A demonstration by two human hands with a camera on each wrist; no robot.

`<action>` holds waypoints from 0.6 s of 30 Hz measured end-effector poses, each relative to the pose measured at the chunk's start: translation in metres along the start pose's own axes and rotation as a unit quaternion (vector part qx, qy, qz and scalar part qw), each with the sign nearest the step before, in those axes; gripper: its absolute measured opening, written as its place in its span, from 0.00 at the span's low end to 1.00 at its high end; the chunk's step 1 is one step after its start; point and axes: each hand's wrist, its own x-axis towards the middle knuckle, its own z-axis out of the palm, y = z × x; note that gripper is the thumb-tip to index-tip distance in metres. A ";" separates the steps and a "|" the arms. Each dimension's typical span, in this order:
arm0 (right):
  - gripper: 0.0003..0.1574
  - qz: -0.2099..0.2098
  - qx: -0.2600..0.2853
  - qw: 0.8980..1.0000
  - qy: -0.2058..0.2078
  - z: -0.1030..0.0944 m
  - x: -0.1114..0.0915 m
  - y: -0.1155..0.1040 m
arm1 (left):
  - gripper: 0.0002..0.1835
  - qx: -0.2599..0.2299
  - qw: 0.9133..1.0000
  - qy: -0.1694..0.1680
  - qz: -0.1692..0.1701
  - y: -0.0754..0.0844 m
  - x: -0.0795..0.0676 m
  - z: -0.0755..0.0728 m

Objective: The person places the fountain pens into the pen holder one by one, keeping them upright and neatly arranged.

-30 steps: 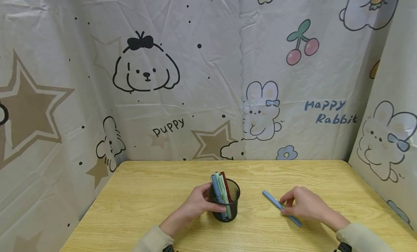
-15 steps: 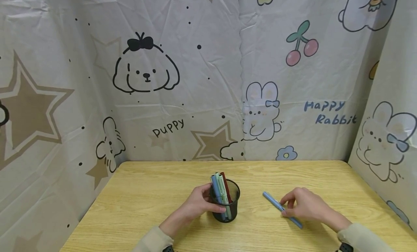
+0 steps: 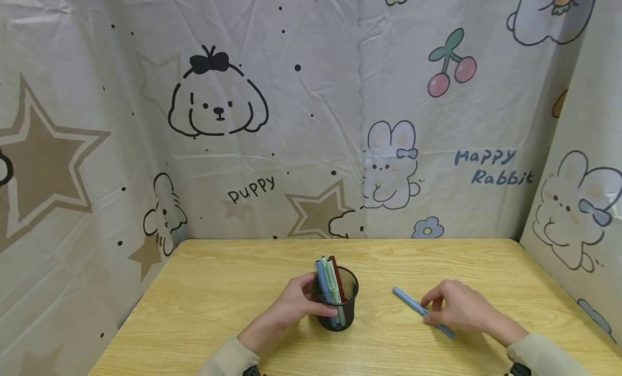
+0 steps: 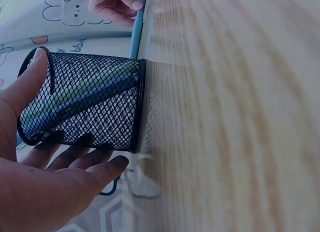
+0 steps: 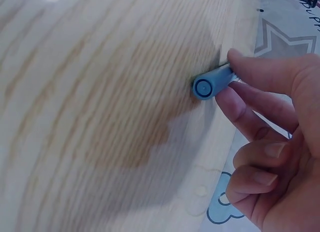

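Observation:
A black mesh pen cup [image 3: 351,295] stands upright on the table, and my left hand [image 3: 298,301] grips it from the left, thumb across the near side. In the left wrist view the thumb lies at the rim of the mesh cup [image 4: 95,97], the fingers along its far wall. Inside lean several pens: blue, pale green [image 3: 332,281] and a dark red one [image 3: 338,279]. To the right of the cup, my right hand [image 3: 459,304] pinches a blue pen [image 3: 407,299] near its middle. The right wrist view shows that pen's round end [image 5: 204,88] close to the tabletop.
The light wood table [image 3: 218,289] is bounded at the back and sides by printed cloth [image 3: 311,95] with cartoon animals and stars. Its far edge meets the cloth behind the cup.
My right hand and the blue pen have shifted very slightly to the right. The left hand and the cup have stayed in place.

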 end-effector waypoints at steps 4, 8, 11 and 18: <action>0.18 0.000 -0.007 1.000 0.005 0.000 0.002 0.001 | 0.40 0.000 1.000 -0.002 -0.001 0.000 0.001 -0.001; 0.17 0.002 -0.011 1.000 0.009 0.000 0.003 0.001 | 0.40 0.000 1.000 -0.004 0.001 -0.001 0.002 -0.002; 0.16 0.001 -0.005 1.000 0.007 0.000 0.003 0.000 | 0.41 0.001 1.000 -0.005 0.003 0.000 0.001 -0.002; 0.15 -0.006 0.005 1.000 -0.008 0.000 0.001 0.002 | 0.40 -0.001 1.000 -0.008 0.002 -0.001 0.001 -0.002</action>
